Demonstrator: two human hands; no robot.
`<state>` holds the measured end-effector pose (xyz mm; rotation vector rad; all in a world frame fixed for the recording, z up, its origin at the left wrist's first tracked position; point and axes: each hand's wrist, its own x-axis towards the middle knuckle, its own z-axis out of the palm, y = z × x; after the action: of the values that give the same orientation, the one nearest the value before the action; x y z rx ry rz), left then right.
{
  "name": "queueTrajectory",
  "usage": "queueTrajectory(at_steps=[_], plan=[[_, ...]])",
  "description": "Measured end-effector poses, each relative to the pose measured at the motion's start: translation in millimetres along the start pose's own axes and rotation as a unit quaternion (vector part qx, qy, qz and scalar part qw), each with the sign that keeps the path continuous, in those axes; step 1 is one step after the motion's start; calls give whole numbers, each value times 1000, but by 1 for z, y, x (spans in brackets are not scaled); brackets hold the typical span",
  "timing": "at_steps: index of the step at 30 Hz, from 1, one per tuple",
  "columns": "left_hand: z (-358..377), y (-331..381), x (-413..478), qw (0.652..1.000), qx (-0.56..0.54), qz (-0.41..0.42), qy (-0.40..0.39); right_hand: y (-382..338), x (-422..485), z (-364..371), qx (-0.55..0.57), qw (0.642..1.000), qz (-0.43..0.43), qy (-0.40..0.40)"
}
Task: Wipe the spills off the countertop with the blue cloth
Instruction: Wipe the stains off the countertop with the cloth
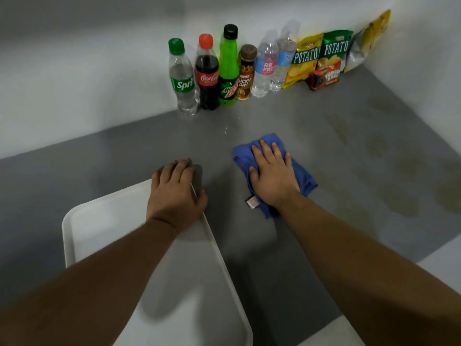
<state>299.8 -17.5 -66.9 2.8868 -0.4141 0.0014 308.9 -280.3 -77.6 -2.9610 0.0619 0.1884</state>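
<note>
Grey countertop (324, 151) | our right hand (272, 176) lay flat, fingers spread, pressing blue cloth (303, 177) right of white tray (104, 221) | left hand (174, 193) rested open on tray corner | cloth looked soft, light; best palmed mid-bundle

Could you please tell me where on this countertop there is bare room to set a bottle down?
Bare grey countertop lies right of the blue cloth, and left of the white plastic tray below the wall. The back is crowded: drink bottles and snack bags line it.
</note>
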Motion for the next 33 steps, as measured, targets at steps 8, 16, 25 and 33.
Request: queueTrajectory(at_steps=[8,16,25,33], plan=[[-7,17,-7,1000,-15,13,8,27,-65,-1,4,982,-188,-28],[7,64,-43,996,-86,26,19,-11,-62,7,13,999,-31,-3],[15,59,-48,993,-105,14,41,9,-113,11,-11,998,-67,-14],[17,59,-48,991,-123,7,44,-22,-165,31,-1,1000,-23,-16]])
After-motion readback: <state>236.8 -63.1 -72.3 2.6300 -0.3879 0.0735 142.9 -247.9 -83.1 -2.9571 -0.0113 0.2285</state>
